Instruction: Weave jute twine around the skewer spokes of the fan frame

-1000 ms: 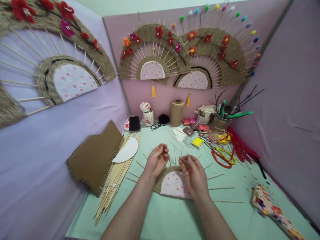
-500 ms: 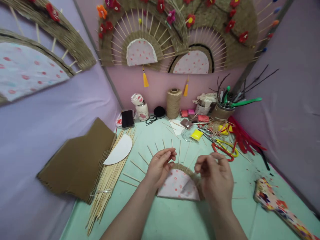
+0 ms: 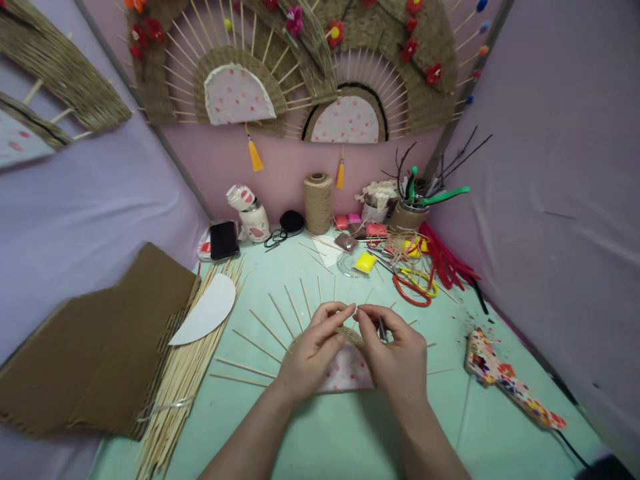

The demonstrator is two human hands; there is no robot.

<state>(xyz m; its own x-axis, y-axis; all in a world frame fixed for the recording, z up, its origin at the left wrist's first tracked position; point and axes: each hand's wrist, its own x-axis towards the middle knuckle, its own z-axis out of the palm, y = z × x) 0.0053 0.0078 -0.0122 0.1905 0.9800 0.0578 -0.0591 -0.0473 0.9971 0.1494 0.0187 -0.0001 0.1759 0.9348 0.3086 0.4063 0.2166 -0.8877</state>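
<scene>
A small half-round fan piece (image 3: 345, 373) with pink spotted fabric, a twine rim and wooden skewers (image 3: 260, 327) sticking out lies on the green table (image 3: 350, 440). My left hand (image 3: 315, 350) rests over its left half, thumb and fingers pinched near the top of the rim. My right hand (image 3: 395, 353) covers its right half, fingers also pinched. The two pinches nearly touch above the rim, on a thin strand of twine I can barely make out.
Folded brown cardboard (image 3: 100, 347), a bundle of skewers (image 3: 190, 373) and a white half-disc (image 3: 205, 317) lie at left. A twine spool (image 3: 318, 202), red scissors (image 3: 413, 292), a tool cup (image 3: 407, 213) and a patterned glue gun (image 3: 505, 383) sit behind and right. Finished fans hang on the walls.
The view has tilted down and shifted. My right hand has come in from the right, and both pinches now meet above the rim; the lifted fabric flap is now hidden under my hands.
</scene>
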